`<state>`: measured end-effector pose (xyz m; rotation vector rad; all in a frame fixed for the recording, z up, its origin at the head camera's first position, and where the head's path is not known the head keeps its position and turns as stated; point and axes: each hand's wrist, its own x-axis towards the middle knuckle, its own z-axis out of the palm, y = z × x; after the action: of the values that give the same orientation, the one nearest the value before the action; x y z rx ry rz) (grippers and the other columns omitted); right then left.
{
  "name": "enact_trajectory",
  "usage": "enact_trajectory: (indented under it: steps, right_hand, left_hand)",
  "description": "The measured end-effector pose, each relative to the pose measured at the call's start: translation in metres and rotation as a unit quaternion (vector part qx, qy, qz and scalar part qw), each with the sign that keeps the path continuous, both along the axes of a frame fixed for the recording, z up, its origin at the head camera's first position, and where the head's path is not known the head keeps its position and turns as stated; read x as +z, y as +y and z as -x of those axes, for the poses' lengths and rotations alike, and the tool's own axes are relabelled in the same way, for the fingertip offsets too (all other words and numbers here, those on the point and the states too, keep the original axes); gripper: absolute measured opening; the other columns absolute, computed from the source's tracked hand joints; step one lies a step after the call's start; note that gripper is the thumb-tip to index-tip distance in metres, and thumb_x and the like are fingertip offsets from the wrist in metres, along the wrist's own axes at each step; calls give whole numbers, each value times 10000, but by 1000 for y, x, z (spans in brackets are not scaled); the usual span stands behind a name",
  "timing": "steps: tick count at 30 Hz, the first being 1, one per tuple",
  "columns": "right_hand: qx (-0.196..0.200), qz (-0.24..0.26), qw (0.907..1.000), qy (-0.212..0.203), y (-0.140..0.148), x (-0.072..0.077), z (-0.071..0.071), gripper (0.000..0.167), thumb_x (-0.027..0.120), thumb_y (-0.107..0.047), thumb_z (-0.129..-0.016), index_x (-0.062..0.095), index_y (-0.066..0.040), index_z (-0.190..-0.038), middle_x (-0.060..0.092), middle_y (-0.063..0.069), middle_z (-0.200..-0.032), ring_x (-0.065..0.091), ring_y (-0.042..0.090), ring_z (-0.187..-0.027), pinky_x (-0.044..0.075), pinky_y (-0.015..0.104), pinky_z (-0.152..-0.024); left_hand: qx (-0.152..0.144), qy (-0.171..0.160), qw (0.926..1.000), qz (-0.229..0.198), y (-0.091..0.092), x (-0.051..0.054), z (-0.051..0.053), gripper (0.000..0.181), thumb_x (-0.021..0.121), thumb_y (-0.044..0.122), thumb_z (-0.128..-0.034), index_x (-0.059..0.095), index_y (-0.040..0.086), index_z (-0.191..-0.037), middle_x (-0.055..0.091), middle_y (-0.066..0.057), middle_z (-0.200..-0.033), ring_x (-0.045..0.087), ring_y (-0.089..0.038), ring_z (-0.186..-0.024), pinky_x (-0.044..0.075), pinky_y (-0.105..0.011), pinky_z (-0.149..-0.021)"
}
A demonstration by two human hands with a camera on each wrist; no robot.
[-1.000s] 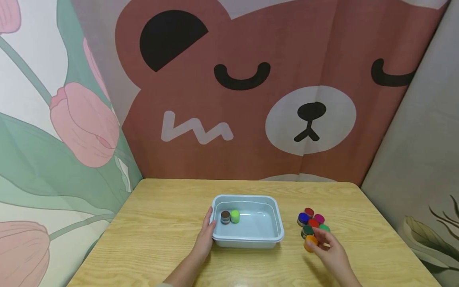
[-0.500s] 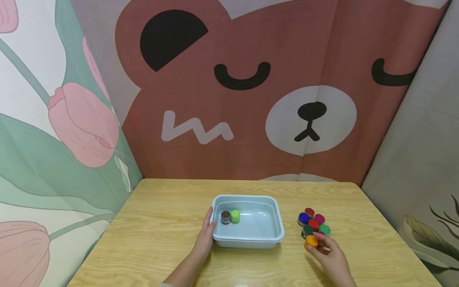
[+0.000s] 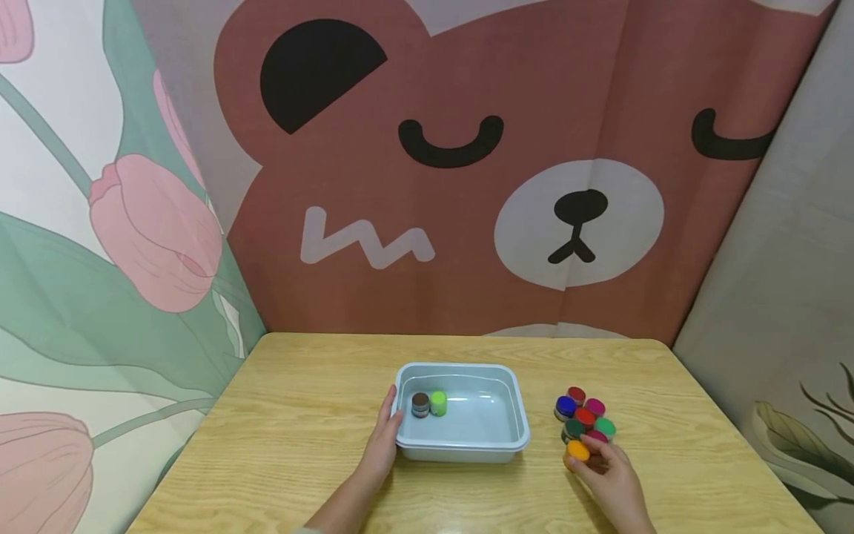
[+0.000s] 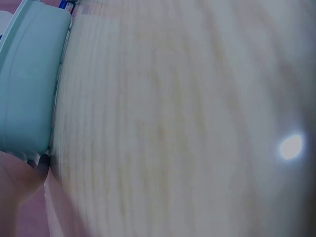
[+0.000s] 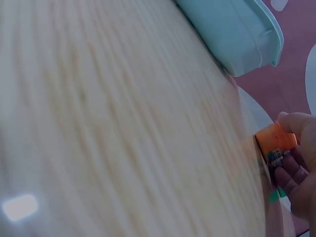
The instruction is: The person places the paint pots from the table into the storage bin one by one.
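Your bench [image 3: 320,393] is light wood, grain running crosswise in the head view, far corners rounded; both wrist views catch a bright glare spot on it. Past the far edge hangs a brown bear cloth [image 3: 360,170], sleepy eyes, pale muzzle, a vertical crease through the nose. On your left, a tulip cloth [image 3: 156,230], pink flowers with green leaves; on your right, a grey cloth [image 3: 794,245] with a leaf print low down. Pale blue tray [image 3: 460,455] sits mid-bench, light shining off its floor, brown-lidded jar [image 3: 420,405] and lime jar [image 3: 438,403] side by side in its left part. Your left hand [image 3: 380,443] is against the tray's left side, fingers fairly straight along the wall, thumb near the rim. Your right hand [image 3: 615,478] pinches the orange jar [image 3: 577,452] between thumb and fingers, tilted, right of the tray at the near end of the jar cluster [image 3: 584,417]; can't tell whether its base touches the bench. Cluster stands close-packed: blue, dark red, magenta, red, green and dark green lids, plus one crimson lid partly covered by your fingers.
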<state>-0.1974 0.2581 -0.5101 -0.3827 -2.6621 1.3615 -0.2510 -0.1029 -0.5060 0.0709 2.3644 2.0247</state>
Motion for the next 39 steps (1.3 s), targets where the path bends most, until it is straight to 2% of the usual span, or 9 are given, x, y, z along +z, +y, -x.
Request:
enact_trajectory:
  steps: [8, 16, 25, 31, 35, 39]
  right_hand:
    - [10, -341, 9992, 197, -3, -3, 0, 546, 738, -235, -869, 569, 55, -1301, 552, 209, -1194, 593, 297, -1049, 581, 247, -790]
    - [-12, 49, 10000, -63, -5, -2, 2, 570, 746, -283, -870, 548, 39, -1296, 526, 229, -1240, 573, 299, -1078, 563, 251, -805]
    - [104, 392, 9991, -80, -11, 7, 1, 592, 739, -311, -873, 519, 27, -1306, 560, 272, -1311, 589, 371, -1158, 576, 322, -883]
    - [204, 703, 9973, -26, -13, 17, 5, 628, 710, -349, -895, 485, 21, -1349, 519, 260, -1383, 530, 387, -1258, 563, 269, -914]
    - [230, 906, 9956, 74, -15, 27, 8, 637, 697, -347, -905, 463, -2, -1387, 488, 226, -1434, 491, 355, -1317, 518, 154, -923]
    - [221, 736, 9969, 175, -17, 37, 11, 660, 696, -432, -889, 487, -53, -1388, 511, 197, -1432, 494, 318, -1317, 430, 49, -872]
  left_hand:
    - [-25, -30, 10000, 13, 0, 1, 0, 573, 307, 342, -1060, 112, 239, -1588, 99, -111, -1661, 58, -436, -1508, 57, -708, -1153]
    - [-10, -33, 10000, 12, 1, 2, -2, 566, 306, 328, -1060, 128, 225, -1587, 107, -121, -1658, 64, -437, -1507, 52, -706, -1154]
    - [-2, 28, 10000, -21, 1, 1, -1, 561, 305, 310, -1063, 134, 204, -1587, 110, -121, -1657, 65, -433, -1508, 47, -701, -1158]
    - [0, 23, 10000, -7, 1, 1, -1, 564, 310, 313, -1061, 134, 207, -1586, 116, -111, -1658, 67, -428, -1510, 54, -699, -1159]
    - [-16, 1, 10000, 5, 0, 1, -1, 566, 305, 318, -1061, 127, 209, -1587, 109, -117, -1658, 64, -433, -1508, 53, -704, -1156]
    - [-32, 5, 10000, -17, 1, 1, -1, 563, 300, 319, -1063, 126, 211, -1588, 105, -123, -1657, 59, -438, -1507, 50, -708, -1153]
